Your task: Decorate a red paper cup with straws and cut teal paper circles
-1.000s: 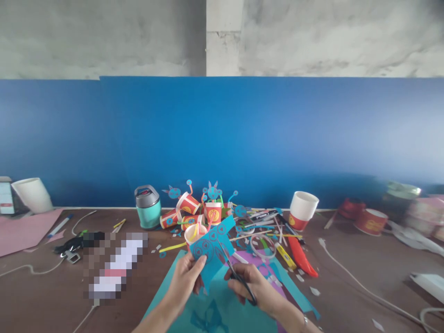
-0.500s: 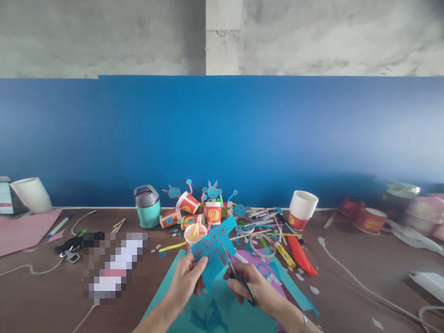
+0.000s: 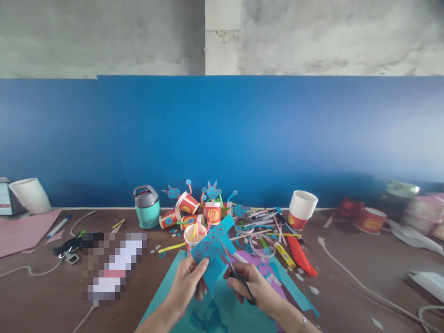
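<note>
A blue paper sheet [image 3: 212, 252] with drawn circles and pointed shapes is pinched in my left hand [image 3: 189, 277], thumb on top at its lower left. My right hand [image 3: 248, 283] is closed round black-handled scissors [image 3: 242, 283], whose blades reach up over the right part of the sheet. Beneath both hands lies a teal sheet [image 3: 166, 296] with darker blue scraps on it. Just behind the held paper stand a paper cup with straws [image 3: 194, 232] and several red-and-white cups, one [image 3: 212, 212] topped by a blue eared face.
A turquoise flask [image 3: 148, 210] stands behind on the left. Pens, straws, a tape roll [image 3: 262, 245], a yellow box [image 3: 285, 255] and a red object [image 3: 302, 256] lie to the right. Stacked cups [image 3: 302, 209] stand farther back. A white cable [image 3: 364, 286] crosses the right side.
The blue sheet has tilted slightly and shifted a little left and up at its lower end. Both hands keep their hold, almost unmoved.
</note>
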A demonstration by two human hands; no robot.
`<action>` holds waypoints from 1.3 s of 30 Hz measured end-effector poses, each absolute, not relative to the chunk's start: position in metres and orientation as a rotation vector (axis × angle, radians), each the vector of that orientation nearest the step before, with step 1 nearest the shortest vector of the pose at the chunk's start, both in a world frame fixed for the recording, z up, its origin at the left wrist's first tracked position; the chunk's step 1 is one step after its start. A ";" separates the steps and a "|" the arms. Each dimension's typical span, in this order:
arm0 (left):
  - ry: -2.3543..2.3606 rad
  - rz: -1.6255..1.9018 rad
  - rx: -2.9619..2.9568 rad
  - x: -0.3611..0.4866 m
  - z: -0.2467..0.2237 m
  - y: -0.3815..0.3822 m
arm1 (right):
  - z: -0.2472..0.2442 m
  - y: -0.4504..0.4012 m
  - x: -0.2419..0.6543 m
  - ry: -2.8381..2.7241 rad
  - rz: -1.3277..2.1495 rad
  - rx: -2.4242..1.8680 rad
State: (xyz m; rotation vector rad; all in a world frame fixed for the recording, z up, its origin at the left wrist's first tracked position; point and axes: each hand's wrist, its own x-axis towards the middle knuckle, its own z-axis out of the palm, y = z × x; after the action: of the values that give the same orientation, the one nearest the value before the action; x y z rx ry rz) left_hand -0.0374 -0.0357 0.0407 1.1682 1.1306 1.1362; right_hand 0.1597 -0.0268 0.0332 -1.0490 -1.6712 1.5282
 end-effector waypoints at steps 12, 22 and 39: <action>1.092 1.112 1.155 -0.035 0.040 -0.036 | 0.038 -0.030 0.153 -1.601 1.540 -1.055; 1.050 1.099 1.143 -0.034 0.035 -0.036 | 0.037 -0.031 0.149 -1.595 1.532 -1.016; 1.051 1.088 1.145 -0.031 0.038 -0.038 | 0.033 -0.031 0.148 -1.586 1.459 -1.082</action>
State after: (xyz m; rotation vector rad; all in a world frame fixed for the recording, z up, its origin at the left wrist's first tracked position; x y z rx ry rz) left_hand -0.0305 -0.0375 0.0375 1.1454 1.0511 1.0875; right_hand 0.1485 -0.0314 0.0332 -1.0816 -1.5859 1.4595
